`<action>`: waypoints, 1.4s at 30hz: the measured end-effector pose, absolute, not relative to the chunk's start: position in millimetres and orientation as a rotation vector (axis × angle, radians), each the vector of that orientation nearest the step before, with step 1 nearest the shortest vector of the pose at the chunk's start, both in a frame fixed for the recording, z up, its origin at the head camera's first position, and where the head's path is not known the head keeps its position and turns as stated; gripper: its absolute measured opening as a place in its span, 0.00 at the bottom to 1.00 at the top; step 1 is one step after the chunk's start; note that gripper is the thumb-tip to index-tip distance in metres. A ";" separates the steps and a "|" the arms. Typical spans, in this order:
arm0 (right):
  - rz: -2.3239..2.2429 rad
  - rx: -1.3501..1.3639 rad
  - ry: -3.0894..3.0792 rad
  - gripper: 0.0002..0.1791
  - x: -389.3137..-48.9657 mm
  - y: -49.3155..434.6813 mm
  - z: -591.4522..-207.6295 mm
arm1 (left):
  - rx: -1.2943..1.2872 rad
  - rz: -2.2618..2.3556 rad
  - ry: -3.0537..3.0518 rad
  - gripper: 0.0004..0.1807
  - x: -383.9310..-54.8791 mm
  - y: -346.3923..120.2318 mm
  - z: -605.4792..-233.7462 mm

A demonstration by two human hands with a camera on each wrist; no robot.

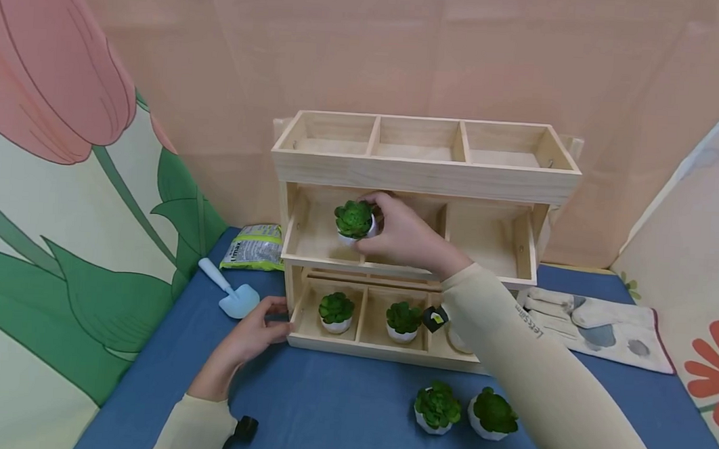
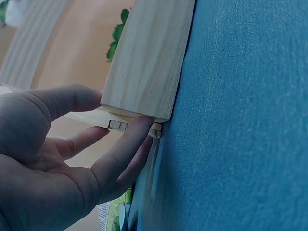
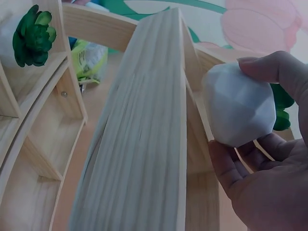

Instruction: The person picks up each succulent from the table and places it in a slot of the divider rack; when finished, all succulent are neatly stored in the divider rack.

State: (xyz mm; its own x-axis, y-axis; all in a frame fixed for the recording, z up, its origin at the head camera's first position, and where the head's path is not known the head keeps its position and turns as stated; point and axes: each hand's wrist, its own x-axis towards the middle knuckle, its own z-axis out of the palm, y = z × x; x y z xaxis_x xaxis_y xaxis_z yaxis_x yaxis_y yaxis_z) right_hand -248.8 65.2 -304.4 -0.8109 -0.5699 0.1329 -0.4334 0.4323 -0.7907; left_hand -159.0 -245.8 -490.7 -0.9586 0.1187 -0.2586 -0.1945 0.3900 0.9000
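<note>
The three-tiered pale wooden shelf could shift if the left hand, thumb and fingers gripping its lower left corner, pulls unevenly. Toward the left of its middle tier, the right hand holds a green succulent in a white faceted pot between thumb and fingers; the sloping sides might slip, tipping it.

Shelf, two plants, trowel on blue cloth
</note>
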 end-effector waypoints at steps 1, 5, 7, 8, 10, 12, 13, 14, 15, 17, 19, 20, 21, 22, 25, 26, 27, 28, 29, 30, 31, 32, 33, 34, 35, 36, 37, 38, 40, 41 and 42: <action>-1.312 -0.901 2.535 0.39 -250.4 60.1 -303.9 | -0.060 1.595 2.370 0.33 -158.8 -246.1 -490.3; -1.271 -0.941 2.561 0.38 -255.6 41.8 -303.1 | -0.040 1.602 2.359 0.34 -158.7 -246.2 -489.8; -1.239 -0.957 2.578 0.38 -258.0 34.1 -303.3 | -0.036 1.604 2.354 0.34 -159.1 -245.9 -490.0; -1.220 -0.966 2.587 0.38 -259.3 30.5 -303.5 | -0.037 1.606 2.352 0.34 -159.4 -245.8 -490.2; -1.177 -0.989 2.603 0.38 -261.7 22.9 -303.6 | -0.044 1.603 2.350 0.34 -159.4 -245.5 -490.4; -1.127 -1.010 2.615 0.39 -263.2 15.3 -302.6 | -0.063 1.599 2.354 0.33 -159.5 -246.0 -490.9; -1.104 -1.019 2.619 0.39 -263.7 12.3 -302.1 | -0.074 1.599 2.355 0.33 -159.7 -246.0 -491.2; -1.076 -1.026 2.627 0.39 -263.9 9.3 -301.8 | -0.084 1.599 2.354 0.33 -159.9 -245.9 -491.3; -1.056 -1.030 2.630 0.39 -263.8 6.4 -301.4 | -0.078 1.592 2.358 0.32 -160.0 -246.1 -491.5; -1.019 -1.033 2.632 0.39 -263.3 1.1 -302.2 | -0.088 1.595 2.358 0.32 -160.5 -246.8 -492.1; -0.978 -1.035 2.631 0.38 -262.3 -3.6 -304.4 | -0.096 1.603 2.357 0.31 -160.4 -247.3 -492.1; -0.956 -1.036 2.634 0.37 -261.6 -5.8 -305.5 | -0.094 1.601 2.358 0.31 -160.2 -247.7 -492.1; -0.942 -1.034 2.633 0.36 -261.1 -7.8 -306.9 | -0.090 1.600 2.358 0.31 -160.0 -248.0 -492.3; -0.926 -1.029 2.637 0.36 -260.7 -9.5 -308.1 | -0.101 1.605 2.355 0.32 -159.8 -248.1 -492.3; -0.885 -1.010 2.659 0.35 -260.4 -12.5 -310.8 | -0.090 1.600 2.355 0.32 -158.9 -247.3 -491.8; -0.885 -1.002 2.662 0.36 -260.6 -13.0 -311.2 | -0.080 1.595 2.357 0.32 -158.8 -247.1 -491.7; -0.881 -1.000 2.666 0.35 -261.1 -13.5 -311.6 | -0.074 1.593 2.358 0.33 -158.7 -246.8 -491.6; -0.875 -1.002 2.668 0.35 -261.6 -13.9 -311.7 | -0.075 1.595 2.359 0.33 -158.5 -246.6 -491.4; -0.869 -1.006 2.666 0.35 -262.1 -14.2 -311.5 | -0.071 1.596 2.357 0.33 -158.4 -246.6 -491.4; -0.863 -1.011 2.665 0.34 -262.6 -14.5 -311.3 | -0.064 1.593 2.358 0.33 -158.2 -246.7 -491.5; -0.856 -1.017 2.661 0.34 -263.0 -14.8 -311.0 | -0.063 1.593 2.358 0.33 -158.1 -246.7 -491.4; -0.846 -1.021 2.657 0.34 -263.4 -15.1 -310.7 | -0.066 1.592 2.359 0.32 -158.1 -246.8 -491.7; -0.837 -1.024 2.651 0.34 -263.5 -15.5 -310.3 | -0.074 1.593 2.358 0.32 -158.0 -246.8 -492.2; -0.829 -1.026 2.645 0.34 -263.9 -15.9 -310.3 | -0.078 1.592 2.358 0.32 -157.9 -246.7 -492.5; -0.826 -1.026 2.638 0.35 -264.3 -16.3 -310.4 | -0.078 1.589 2.357 0.32 -158.1 -246.7 -492.8; -0.822 -1.028 2.632 0.35 -264.9 -16.8 -310.8 | -0.081 1.586 2.359 0.32 -158.2 -246.6 -493.2; -0.818 -1.030 2.626 0.36 -265.3 -17.2 -311.0 | -0.086 1.586 2.360 0.32 -158.4 -246.4 -493.5; -0.814 -1.034 2.621 0.36 -265.7 -17.6 -311.2 | -0.086 1.584 2.361 0.32 -158.6 -246.5 -493.8; -0.812 -1.043 2.609 0.37 -266.7 -18.1 -311.6 | -0.089 1.580 2.365 0.31 -158.5 -246.3 -493.5; -0.814 -1.046 2.600 0.38 -266.7 -18.1 -311.5 | -0.089 1.578 2.367 0.32 -158.5 -246.3 -493.1; -0.814 -1.050 2.592 0.39 -266.8 -17.8 -311.1 | -0.089 1.577 2.369 0.31 -158.4 -246.3 -492.5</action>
